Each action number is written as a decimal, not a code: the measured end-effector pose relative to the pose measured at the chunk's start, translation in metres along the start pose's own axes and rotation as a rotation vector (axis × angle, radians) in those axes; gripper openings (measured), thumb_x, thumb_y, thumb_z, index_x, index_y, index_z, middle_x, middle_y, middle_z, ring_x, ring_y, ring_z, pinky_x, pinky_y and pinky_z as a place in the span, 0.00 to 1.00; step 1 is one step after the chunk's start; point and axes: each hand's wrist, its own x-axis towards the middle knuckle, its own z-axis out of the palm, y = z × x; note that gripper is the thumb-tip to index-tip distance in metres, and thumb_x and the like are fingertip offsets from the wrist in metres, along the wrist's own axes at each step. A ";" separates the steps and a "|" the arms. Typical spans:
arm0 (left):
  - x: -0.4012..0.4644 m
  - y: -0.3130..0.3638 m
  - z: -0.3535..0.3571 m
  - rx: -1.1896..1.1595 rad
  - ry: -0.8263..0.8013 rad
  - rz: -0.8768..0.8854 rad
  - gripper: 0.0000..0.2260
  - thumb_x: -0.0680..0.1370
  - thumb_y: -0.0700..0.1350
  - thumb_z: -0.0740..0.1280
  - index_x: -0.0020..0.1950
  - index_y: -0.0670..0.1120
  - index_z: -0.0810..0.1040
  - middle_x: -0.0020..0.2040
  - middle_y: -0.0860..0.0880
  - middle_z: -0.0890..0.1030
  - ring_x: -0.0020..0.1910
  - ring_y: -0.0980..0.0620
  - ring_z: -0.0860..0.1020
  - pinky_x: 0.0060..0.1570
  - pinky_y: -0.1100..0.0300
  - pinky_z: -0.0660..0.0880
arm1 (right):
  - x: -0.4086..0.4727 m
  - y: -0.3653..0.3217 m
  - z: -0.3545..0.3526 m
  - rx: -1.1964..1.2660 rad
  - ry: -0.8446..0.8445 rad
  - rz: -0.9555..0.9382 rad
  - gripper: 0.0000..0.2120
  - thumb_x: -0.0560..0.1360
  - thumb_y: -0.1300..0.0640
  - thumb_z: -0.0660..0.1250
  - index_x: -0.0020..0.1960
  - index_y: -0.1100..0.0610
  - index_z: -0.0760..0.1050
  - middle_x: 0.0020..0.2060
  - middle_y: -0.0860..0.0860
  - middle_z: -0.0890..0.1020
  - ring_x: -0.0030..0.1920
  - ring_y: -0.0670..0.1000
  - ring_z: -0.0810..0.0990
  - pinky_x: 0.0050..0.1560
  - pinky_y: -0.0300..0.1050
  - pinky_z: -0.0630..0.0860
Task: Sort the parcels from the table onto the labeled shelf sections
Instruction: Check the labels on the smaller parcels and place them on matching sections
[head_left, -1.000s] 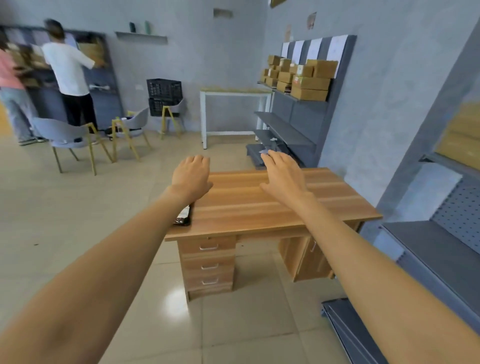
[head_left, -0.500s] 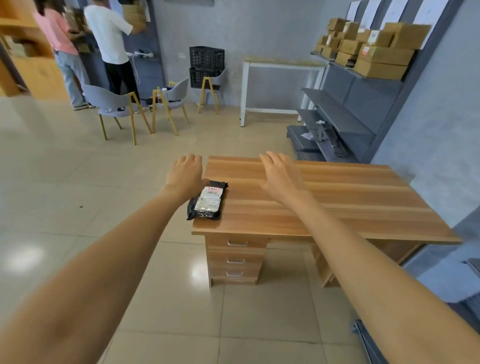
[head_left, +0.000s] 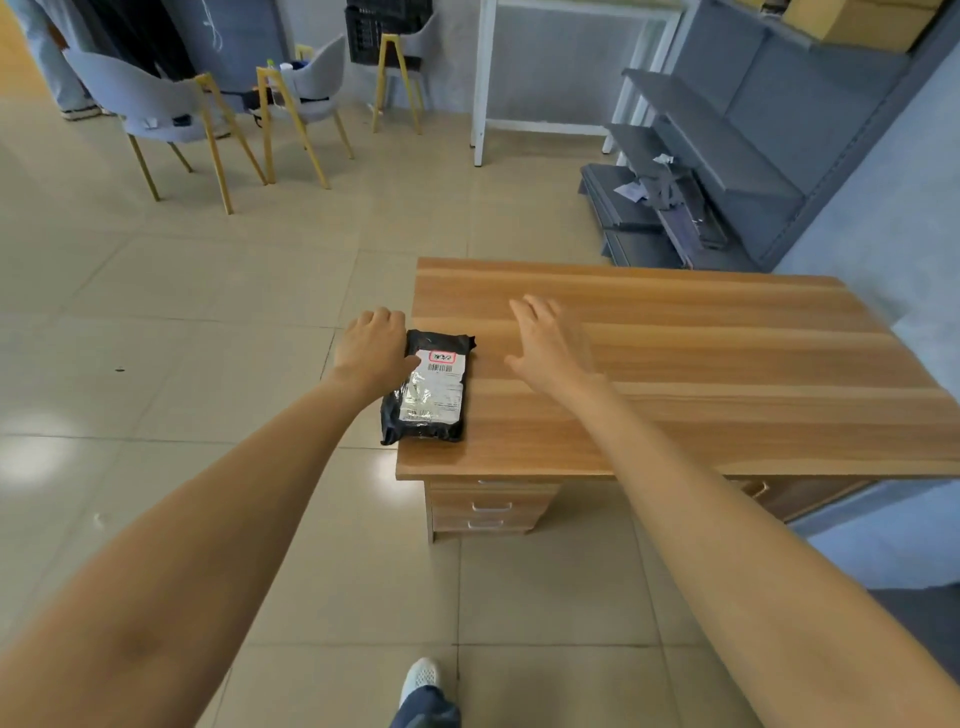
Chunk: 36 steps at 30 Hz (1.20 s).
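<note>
A black parcel (head_left: 427, 391) with a white label lies at the near left corner of the wooden table (head_left: 675, 364). The left hand (head_left: 375, 347) reaches to its far left edge, fingers curled downward; whether they touch the parcel cannot be told, since the fingertips are hidden. The right hand (head_left: 549, 343) hovers over the tabletop, fingers straight and slightly apart. The label's print is too small to read. The grey shelf (head_left: 727, 156) is cut off at the top
</note>
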 end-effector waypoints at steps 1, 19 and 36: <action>0.009 -0.006 0.008 -0.012 -0.021 -0.006 0.23 0.78 0.50 0.66 0.68 0.39 0.68 0.65 0.40 0.73 0.65 0.41 0.70 0.61 0.52 0.67 | 0.009 -0.002 0.008 0.004 -0.018 0.009 0.34 0.76 0.48 0.67 0.77 0.57 0.57 0.76 0.54 0.61 0.75 0.55 0.58 0.74 0.50 0.56; 0.084 -0.051 0.168 -0.547 -0.405 -0.479 0.32 0.73 0.61 0.69 0.65 0.37 0.69 0.60 0.41 0.75 0.58 0.42 0.74 0.56 0.47 0.75 | 0.085 0.005 0.127 0.044 -0.243 0.083 0.33 0.76 0.51 0.66 0.77 0.57 0.57 0.76 0.53 0.60 0.75 0.54 0.58 0.72 0.49 0.59; 0.080 -0.054 0.230 -1.074 -0.565 -0.717 0.27 0.64 0.63 0.74 0.56 0.47 0.80 0.47 0.50 0.85 0.46 0.49 0.84 0.51 0.49 0.81 | 0.082 0.029 0.186 0.078 -0.322 0.124 0.35 0.75 0.49 0.69 0.77 0.56 0.57 0.76 0.54 0.61 0.75 0.55 0.59 0.74 0.52 0.57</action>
